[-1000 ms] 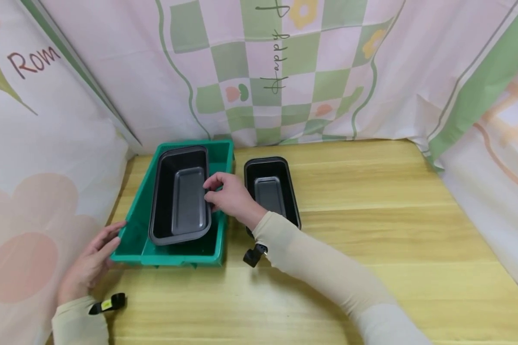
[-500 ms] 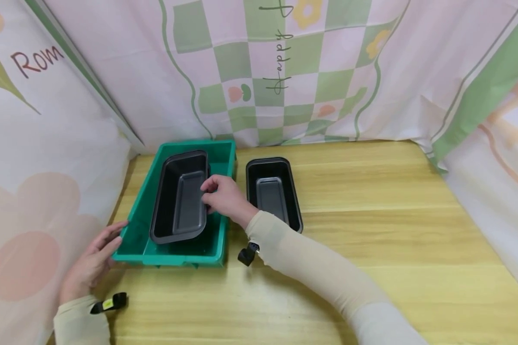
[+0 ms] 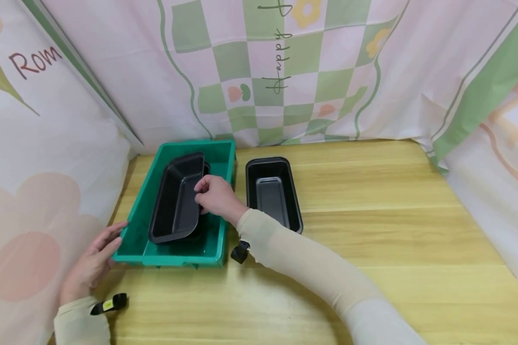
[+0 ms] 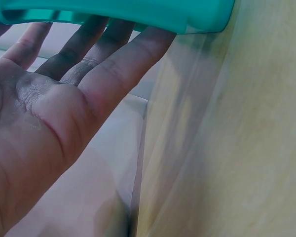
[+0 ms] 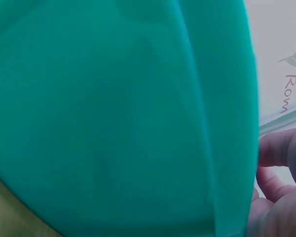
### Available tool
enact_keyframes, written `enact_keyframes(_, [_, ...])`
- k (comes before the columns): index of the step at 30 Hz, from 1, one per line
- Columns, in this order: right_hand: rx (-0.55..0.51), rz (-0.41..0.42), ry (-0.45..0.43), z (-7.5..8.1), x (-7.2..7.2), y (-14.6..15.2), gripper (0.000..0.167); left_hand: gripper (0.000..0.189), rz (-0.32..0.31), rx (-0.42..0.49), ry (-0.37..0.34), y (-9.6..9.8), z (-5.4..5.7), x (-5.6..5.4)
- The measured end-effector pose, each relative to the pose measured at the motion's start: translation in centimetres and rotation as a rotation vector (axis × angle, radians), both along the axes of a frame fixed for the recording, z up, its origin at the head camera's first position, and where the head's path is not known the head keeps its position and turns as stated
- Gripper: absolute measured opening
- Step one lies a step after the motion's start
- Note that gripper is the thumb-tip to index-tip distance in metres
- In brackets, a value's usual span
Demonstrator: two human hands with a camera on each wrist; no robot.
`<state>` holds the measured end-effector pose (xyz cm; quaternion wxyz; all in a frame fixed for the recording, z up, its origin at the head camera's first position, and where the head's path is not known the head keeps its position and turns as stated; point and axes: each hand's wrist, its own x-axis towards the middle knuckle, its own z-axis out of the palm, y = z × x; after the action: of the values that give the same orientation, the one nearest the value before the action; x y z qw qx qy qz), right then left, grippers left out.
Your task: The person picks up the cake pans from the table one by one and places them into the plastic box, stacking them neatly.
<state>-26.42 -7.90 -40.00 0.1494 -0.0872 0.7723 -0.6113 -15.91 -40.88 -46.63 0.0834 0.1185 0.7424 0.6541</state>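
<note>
A black loaf pan (image 3: 172,206) sits tilted inside a green plastic bin (image 3: 134,244), its right side raised. My right hand (image 3: 217,196) pinches that right rim between thumb and fingers. Part of another dark rim (image 3: 207,168) shows beneath the raised side; most of what lies below is hidden. At the bin's front left corner, my left hand (image 3: 90,266) touches the bin with its fingers extended. In the left wrist view, these fingers (image 4: 123,71) reach up to the bin's edge. Green wall fills most of the right wrist view, with part of the right hand (image 5: 281,197) beyond it.
A second black loaf pan (image 3: 274,194) stands upright on the wooden table (image 3: 371,230) right of the bin, partly behind the right forearm. Patterned curtains (image 3: 298,72) hang along the back and both sides.
The right hand has moved left with the loaf pan's right rim, and the pan now leans more to the left. A dark rim has come into sight beneath it. The left hand stays put.
</note>
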Motion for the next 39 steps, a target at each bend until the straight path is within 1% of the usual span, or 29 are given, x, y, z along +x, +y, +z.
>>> enact_keyframes(4, [0.035,-0.013,-0.004,0.0,-0.1,-0.5,0.010,0.044,-0.002,0.006,0.006,-0.1,0.0,0.0])
enact_keyframes(7, [0.057,-0.014,0.003,0.0,-0.2,-0.8,0.014,0.044,0.003,0.005,0.004,0.0,0.0,0.0])
enact_keyframes(9, [0.066,-0.017,0.001,-0.1,-0.3,-1.0,0.016,0.044,-0.008,0.012,0.005,0.0,-0.1,0.0])
enact_keyframes(10, [0.073,-0.021,-0.003,0.0,-0.3,-1.0,0.015,0.044,-0.010,0.015,0.001,0.0,-0.1,-0.1])
enact_keyframes(12, [0.083,-0.017,-0.014,0.0,-0.4,-0.9,0.016,0.044,-0.010,0.020,-0.004,0.1,-0.1,-0.1])
enact_keyframes(15, [0.070,0.014,-0.025,0.1,-0.2,-0.4,0.016,0.043,-0.020,0.038,0.000,0.3,-0.2,-0.1])
enact_keyframes(20, [0.029,0.055,-0.028,0.4,0.0,0.8,0.017,0.044,-0.043,0.070,0.019,0.2,-0.3,-0.2])
enact_keyframes(27, [-0.043,0.085,-0.052,0.3,0.1,2.1,0.017,0.043,-0.005,0.027,-0.003,0.2,0.0,0.1])
enact_keyframes(28, [-0.054,0.086,-0.052,0.3,0.2,2.2,0.016,0.043,-0.005,0.031,-0.006,0.2,0.0,0.1])
enact_keyframes(32, [-0.109,0.066,-0.026,0.2,0.4,3.2,0.016,0.044,-0.003,0.027,-0.013,0.2,0.1,0.2])
enact_keyframes(34, [-0.143,0.053,-0.005,0.2,0.4,3.9,0.015,0.043,0.007,0.016,-0.021,0.2,0.1,0.2])
enact_keyframes(39, [-0.224,0.029,0.035,0.2,0.0,6.0,0.015,0.042,0.031,-0.023,-0.045,0.2,0.1,0.3])
